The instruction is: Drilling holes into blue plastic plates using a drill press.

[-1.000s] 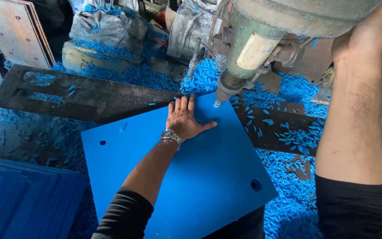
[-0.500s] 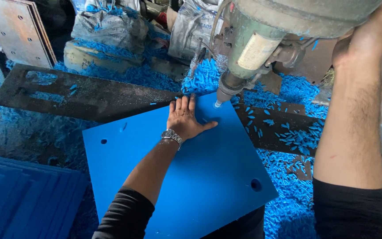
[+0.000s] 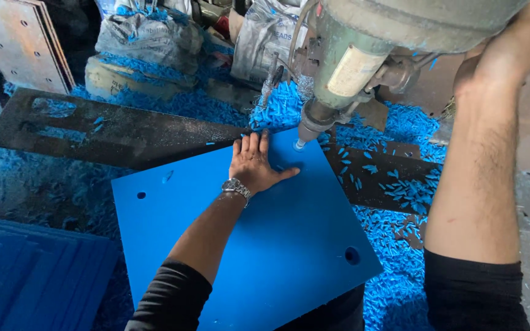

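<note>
Left hand (image 3: 254,165) flat, fingers spread, pinned sheet (image 3: 246,245) on surface | right hand (image 3: 504,58) up by drill (image 3: 363,55), grip unclear | bit (image 3: 302,142) at sheet's far corner | change: sheet and hands barely shifted, sheet steady under bit.

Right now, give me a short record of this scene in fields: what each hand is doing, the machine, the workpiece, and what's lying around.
left hand: flat on the blue sheet, palm down, wristwatch on the wrist
right hand: raised beside the drill head, grip hidden
blue sheet: square plastic panel, holes near two corners
drill press: grey-green, bit tip at the sheet's far corner
dark metal plate: under the sheet
blue shavings: scattered all around
stacked blue sheets: lower left
</note>
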